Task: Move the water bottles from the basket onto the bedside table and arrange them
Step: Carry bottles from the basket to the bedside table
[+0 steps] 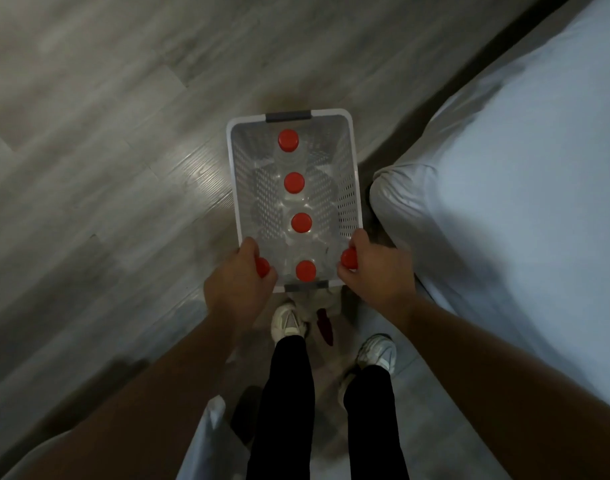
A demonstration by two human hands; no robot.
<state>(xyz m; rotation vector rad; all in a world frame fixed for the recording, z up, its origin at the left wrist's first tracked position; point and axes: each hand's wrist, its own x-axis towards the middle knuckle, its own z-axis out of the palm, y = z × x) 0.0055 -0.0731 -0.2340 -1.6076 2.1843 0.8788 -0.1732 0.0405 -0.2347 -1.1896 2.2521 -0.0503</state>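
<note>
Water bottles, clear plastic w/ red caps point(294, 182): 4 in a row inside white perforated plastic basket point(352, 161), next to white-sheeted bed point(504, 168). Left hand point(241, 277) grips left corner bottle point(263, 266), right hand point(371, 268) grips right corner bottle point(348, 258). Lift vertical, clear rim, keep upright. Bedside table not in view.

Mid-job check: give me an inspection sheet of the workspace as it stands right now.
Surface: grey plank floor; bedside table not in view.
Job's things: white perforated basket, apparently on the floor; four red-capped bottles upright in a row inside.
Clutter: dark red item by the shoes, unidentifiable.
Grippers: left hand grips the left-corner bottle; right hand grips the right-corner bottle.
Cables: nothing seen.
Surroundings: bed with a white sheet, right of the basket.
</note>
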